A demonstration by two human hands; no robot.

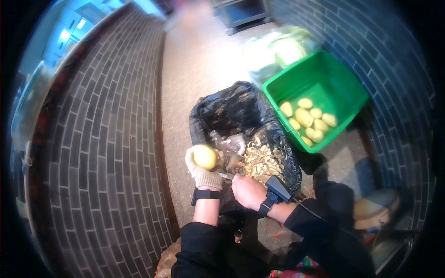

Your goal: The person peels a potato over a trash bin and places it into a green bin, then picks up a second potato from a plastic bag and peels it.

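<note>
My left hand (202, 173), in a pale knit glove, is wrapped round a peeled yellow potato (205, 156) at the near left side of the bin. Just below and right of it, my bare right hand (249, 191) is closed on what looks like a peeler (225, 175); its pale narrow end points toward the glove and its handle is hidden in my fist. Under both hands stands a bin lined with a black plastic bag (202, 121). Potato peelings (262, 160) are heaped inside it, beside a crumpled clear plastic bag (230, 143).
A green crate (334, 83) with several peeled potatoes (304, 117) stands right of the bin. Behind it lies a clear bag of pale green produce (287, 50). Tiled walls (109, 116) run along both sides. A dark cart (242, 14) stands at the far end.
</note>
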